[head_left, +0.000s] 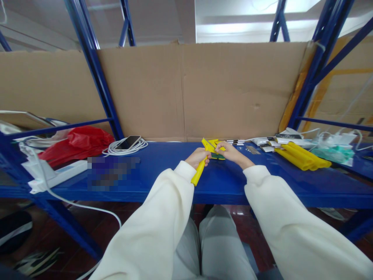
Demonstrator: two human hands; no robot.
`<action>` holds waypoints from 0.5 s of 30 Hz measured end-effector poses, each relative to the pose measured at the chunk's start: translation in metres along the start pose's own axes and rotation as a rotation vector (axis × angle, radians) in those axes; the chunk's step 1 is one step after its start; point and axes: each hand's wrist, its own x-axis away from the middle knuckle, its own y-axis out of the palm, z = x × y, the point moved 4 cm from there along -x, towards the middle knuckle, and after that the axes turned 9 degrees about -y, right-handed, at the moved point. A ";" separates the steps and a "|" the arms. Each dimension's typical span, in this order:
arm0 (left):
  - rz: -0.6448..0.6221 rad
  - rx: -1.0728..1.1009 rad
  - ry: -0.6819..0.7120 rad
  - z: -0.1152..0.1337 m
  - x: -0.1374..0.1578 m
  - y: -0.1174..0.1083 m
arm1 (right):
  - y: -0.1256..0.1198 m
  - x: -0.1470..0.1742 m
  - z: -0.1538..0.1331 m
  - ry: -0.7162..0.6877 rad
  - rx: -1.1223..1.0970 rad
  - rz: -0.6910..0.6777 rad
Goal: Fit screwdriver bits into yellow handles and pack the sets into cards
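My left hand is closed around a yellow plastic handle with a wider, flared head. The handle is tilted, its head pointing up and away from me, above the blue shelf top. Beside that head, my right hand is closed in a pinch, fingertips close to the yellow plastic. A thin greyish piece shows between the two hands, but I cannot make out what the right fingers hold. Just behind the hands lies a yellow and dark green item, partly covered by them.
Several yellow handles lie at the right near small packets and a greenish plastic bag. At the left are a phone on a coiled white cable, a red bag and a white power strip. Cardboard closes off the back.
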 end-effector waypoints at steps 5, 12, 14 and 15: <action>0.000 -0.038 -0.003 0.000 0.003 0.002 | 0.001 0.000 0.001 0.042 -0.039 -0.010; -0.013 -0.010 -0.010 0.001 0.003 0.002 | 0.001 0.002 0.004 0.077 -0.065 0.048; -0.018 0.000 -0.010 0.001 0.002 0.002 | 0.001 0.002 0.004 0.088 -0.076 0.059; -0.020 0.005 -0.008 0.001 0.002 0.002 | 0.002 0.003 0.004 0.094 -0.086 0.062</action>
